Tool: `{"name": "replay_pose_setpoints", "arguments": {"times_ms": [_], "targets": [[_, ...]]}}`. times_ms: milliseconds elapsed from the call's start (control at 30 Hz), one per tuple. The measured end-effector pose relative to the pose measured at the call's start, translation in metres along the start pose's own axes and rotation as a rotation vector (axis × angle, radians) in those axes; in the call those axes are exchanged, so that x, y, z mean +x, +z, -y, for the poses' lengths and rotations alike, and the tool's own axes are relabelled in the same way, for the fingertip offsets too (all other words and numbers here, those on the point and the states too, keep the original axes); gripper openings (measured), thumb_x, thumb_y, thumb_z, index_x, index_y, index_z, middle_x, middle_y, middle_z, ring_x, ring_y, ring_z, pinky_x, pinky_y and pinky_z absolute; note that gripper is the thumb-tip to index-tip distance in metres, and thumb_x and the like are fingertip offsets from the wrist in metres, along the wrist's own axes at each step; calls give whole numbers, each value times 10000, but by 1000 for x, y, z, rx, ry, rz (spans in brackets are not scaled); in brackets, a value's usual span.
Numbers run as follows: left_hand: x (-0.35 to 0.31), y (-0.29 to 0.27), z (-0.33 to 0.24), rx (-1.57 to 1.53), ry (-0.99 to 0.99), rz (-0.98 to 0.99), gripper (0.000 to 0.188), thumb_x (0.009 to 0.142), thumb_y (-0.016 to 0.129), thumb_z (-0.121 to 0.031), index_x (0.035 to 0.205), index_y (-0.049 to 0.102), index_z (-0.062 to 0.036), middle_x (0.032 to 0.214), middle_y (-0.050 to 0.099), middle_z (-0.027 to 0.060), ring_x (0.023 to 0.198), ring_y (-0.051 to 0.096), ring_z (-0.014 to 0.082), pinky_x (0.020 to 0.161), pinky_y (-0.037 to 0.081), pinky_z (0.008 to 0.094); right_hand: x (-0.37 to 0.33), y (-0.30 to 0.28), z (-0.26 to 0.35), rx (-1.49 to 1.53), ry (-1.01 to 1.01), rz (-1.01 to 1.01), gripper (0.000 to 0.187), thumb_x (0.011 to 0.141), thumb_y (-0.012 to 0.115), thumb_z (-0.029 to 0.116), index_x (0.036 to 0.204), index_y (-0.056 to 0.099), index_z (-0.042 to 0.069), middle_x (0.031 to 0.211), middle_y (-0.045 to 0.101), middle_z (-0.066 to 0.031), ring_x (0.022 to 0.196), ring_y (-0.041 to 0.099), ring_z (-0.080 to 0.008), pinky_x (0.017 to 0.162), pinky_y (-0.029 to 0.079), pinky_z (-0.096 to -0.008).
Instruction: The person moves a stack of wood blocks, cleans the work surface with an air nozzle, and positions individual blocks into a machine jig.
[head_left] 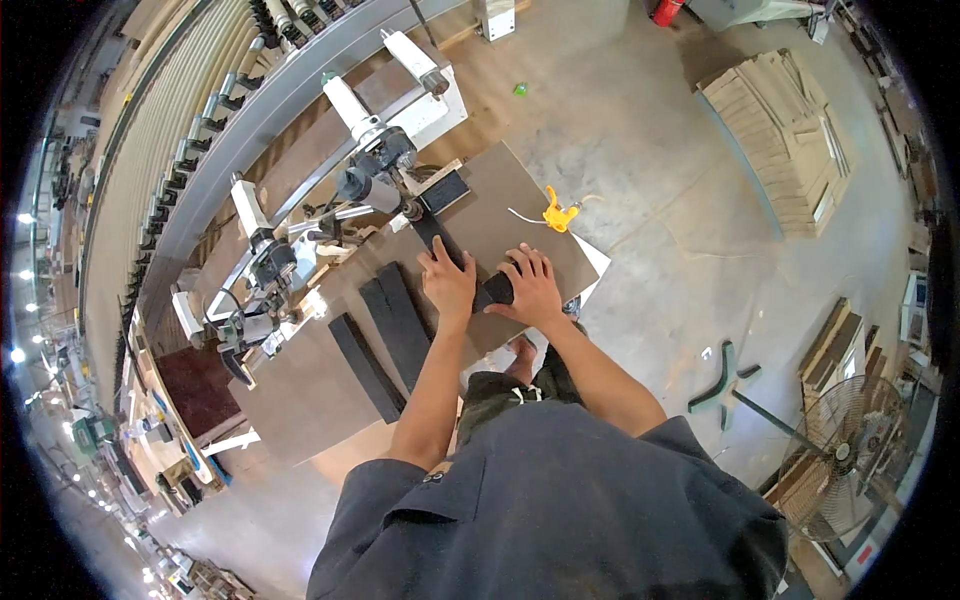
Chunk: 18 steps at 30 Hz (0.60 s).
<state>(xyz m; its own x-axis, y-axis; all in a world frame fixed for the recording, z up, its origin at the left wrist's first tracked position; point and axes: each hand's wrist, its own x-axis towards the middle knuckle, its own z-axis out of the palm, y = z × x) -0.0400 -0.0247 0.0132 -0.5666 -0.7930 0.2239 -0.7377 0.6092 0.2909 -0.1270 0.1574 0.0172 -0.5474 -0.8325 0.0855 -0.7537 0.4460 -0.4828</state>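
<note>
Bracing a dark strip (433,229), grip closure indeterminable, the left hand (449,285) risks skew should the right hand (533,288), grasping a dark block (499,289), slip

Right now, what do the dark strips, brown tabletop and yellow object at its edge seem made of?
Dark strips: possibly black-stained or painted wood; matte, straight-edged, grain unclear. Brown tabletop: likely coated board; flat, even colour, smooth-looking. Yellow object: probably moulded plastic; bright, uniform colour, rounded shape.
</note>
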Motion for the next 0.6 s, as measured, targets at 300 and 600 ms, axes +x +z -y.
{"name": "replay_pose_setpoints", "arguments": {"times_ms": [300, 600], "targets": [[7, -12, 7, -121, -33, 118, 693, 899, 892, -375, 1536, 685, -198, 1314, 624, 246, 884, 805, 455, 769, 681, 509, 0, -5, 3, 9, -17, 17, 1006, 820, 824, 863, 1502, 653, 143, 1671, 514, -126, 1695, 323, -416, 1377, 258, -642], [9, -15, 3, -185, -208, 180, 888, 840, 966, -439, 1605, 586, -194, 1466, 610, 259, 945, 802, 439, 756, 691, 498, 1, -1, 12, 13, -24, -44, 921, 815, 875, 792, 1453, 677, 159, 1607, 563, -127, 1632, 415, -429, 1352, 290, -641]]}}
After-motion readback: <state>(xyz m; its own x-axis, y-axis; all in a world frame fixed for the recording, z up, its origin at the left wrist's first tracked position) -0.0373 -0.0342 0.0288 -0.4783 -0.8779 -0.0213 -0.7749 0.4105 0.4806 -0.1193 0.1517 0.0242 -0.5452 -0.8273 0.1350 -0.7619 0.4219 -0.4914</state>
